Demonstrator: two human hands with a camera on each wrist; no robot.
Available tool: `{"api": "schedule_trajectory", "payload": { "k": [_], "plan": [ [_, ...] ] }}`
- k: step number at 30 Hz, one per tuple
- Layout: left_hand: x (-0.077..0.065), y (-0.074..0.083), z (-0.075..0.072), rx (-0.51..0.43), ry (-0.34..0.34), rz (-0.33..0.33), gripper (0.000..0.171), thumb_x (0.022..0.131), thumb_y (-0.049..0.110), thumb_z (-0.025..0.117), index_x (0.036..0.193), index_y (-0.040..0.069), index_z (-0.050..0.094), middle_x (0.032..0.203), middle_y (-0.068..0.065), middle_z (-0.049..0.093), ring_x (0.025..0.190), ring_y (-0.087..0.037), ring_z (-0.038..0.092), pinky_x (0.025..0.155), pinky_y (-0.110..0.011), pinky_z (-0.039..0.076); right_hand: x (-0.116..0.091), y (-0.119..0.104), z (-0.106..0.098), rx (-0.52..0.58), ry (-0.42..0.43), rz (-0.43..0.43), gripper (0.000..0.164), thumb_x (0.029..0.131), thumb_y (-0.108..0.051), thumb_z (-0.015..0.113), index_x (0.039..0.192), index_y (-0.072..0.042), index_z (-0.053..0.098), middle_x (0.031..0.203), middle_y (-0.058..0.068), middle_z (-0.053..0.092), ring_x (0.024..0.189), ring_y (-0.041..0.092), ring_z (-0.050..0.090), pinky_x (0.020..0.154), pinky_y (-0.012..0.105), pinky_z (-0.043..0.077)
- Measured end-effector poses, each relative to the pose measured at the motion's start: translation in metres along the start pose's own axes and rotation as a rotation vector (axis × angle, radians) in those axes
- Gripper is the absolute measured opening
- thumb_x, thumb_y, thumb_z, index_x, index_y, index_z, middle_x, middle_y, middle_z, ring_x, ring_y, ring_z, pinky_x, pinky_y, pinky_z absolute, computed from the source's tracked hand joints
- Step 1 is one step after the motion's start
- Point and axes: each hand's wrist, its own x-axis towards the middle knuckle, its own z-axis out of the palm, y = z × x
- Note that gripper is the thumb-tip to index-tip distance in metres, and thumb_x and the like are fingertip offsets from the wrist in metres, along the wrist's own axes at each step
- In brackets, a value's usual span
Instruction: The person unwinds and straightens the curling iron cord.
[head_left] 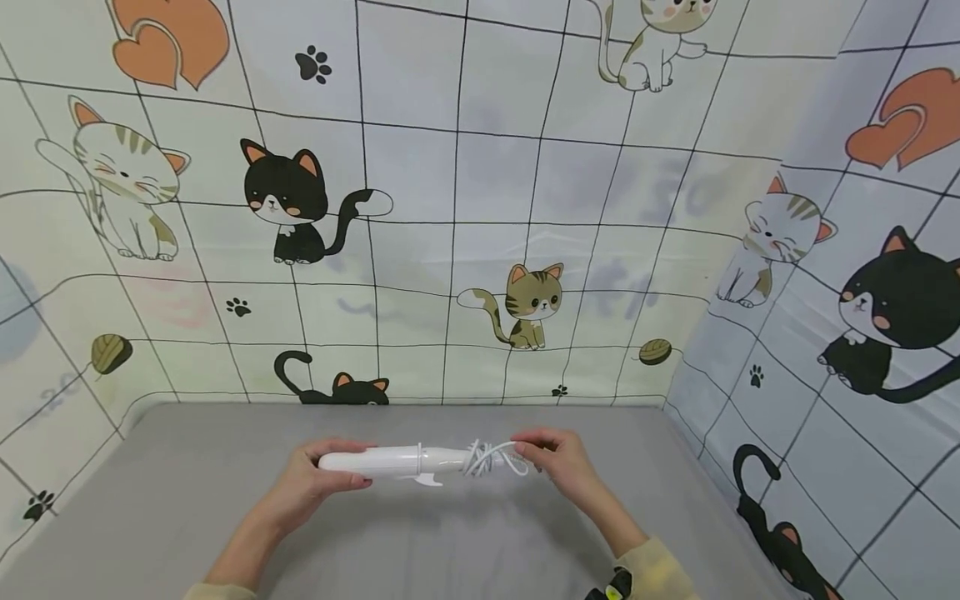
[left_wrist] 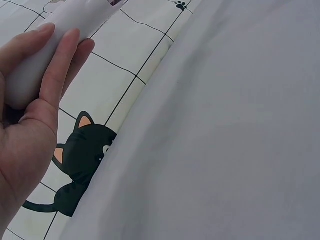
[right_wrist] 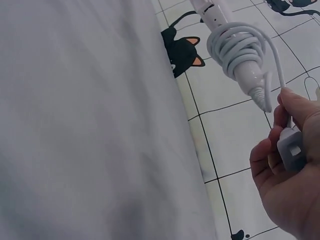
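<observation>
Head view: my right grip [head_left: 558, 461] pinches the cord [head_left: 480, 458], wound round the near end of the white appliance [head_left: 386, 461], whose long axis runs leftward over the counter [head_left: 420, 546] to my left grip [head_left: 311, 479], holding its thick end.

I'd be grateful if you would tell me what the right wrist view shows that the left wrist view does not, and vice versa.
Only the right wrist view shows the right hand pinching the cord, which is wound round the white device, and what looks like a plug by the palm.

Only the left wrist view shows the left hand gripping the device's smooth, rounded end.

Both share part of the device, the gray surface and the cat-printed cloth.
</observation>
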Motion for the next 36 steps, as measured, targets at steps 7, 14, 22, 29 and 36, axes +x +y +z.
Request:
{"api": "schedule_trajectory", "payload": {
  "k": [7, 14, 22, 29, 36],
  "plan": [
    [0.0, 0.001, -0.004, -0.029, 0.012, 0.003, 0.043, 0.078, -0.016, 0.077, 0.119, -0.006, 0.071, 0.123, -0.01, 0.072, 0.11, -0.033, 0.062, 0.093, -0.042, 0.062, -0.011, 0.003, -0.018, 0.06, -0.057, -0.029, 0.024, 0.095, -0.013, 0.075, 0.109, 0.007, 0.074, 0.077, 0.007, 0.063, 0.055, 0.011, 0.052, 0.046, 0.022, 0.045],
    [-0.005, 0.003, -0.015, -0.116, -0.023, 0.045, 0.043, 0.082, -0.021, 0.068, 0.117, 0.001, 0.075, 0.125, -0.01, 0.069, 0.107, -0.026, 0.065, 0.095, -0.048, 0.059, -0.019, 0.011, -0.04, 0.043, -0.044, -0.01, 0.022, 0.095, -0.013, 0.075, 0.107, 0.005, 0.074, 0.076, 0.007, 0.06, 0.055, 0.011, 0.05, 0.045, 0.022, 0.045],
    [-0.006, 0.005, -0.021, -0.121, -0.05, 0.034, 0.042, 0.083, -0.021, 0.066, 0.116, 0.004, 0.075, 0.124, -0.008, 0.07, 0.11, -0.025, 0.062, 0.095, -0.051, 0.059, -0.02, 0.02, -0.056, -0.061, -0.034, -0.016, 0.021, 0.094, -0.012, 0.075, 0.108, 0.004, 0.074, 0.089, 0.016, 0.069, 0.071, 0.013, 0.062, 0.059, 0.026, 0.055],
    [-0.008, 0.003, -0.023, -0.122, -0.037, 0.03, 0.042, 0.084, -0.021, 0.066, 0.114, 0.007, 0.075, 0.123, -0.007, 0.07, 0.111, -0.026, 0.061, 0.095, -0.05, 0.059, -0.023, 0.026, -0.063, -0.131, -0.027, -0.006, 0.023, 0.094, -0.009, 0.075, 0.111, 0.006, 0.072, 0.1, 0.013, 0.074, 0.084, 0.014, 0.066, 0.07, 0.023, 0.057],
    [-0.008, 0.002, -0.024, -0.118, -0.045, 0.021, 0.041, 0.084, -0.021, 0.066, 0.115, 0.006, 0.074, 0.124, -0.007, 0.07, 0.112, -0.027, 0.061, 0.095, -0.05, 0.059, -0.024, 0.035, -0.066, -0.111, -0.085, -0.002, 0.021, 0.095, -0.005, 0.072, 0.11, 0.009, 0.071, 0.105, 0.023, 0.072, 0.085, 0.013, 0.066, 0.071, 0.023, 0.058]
  ]
}}
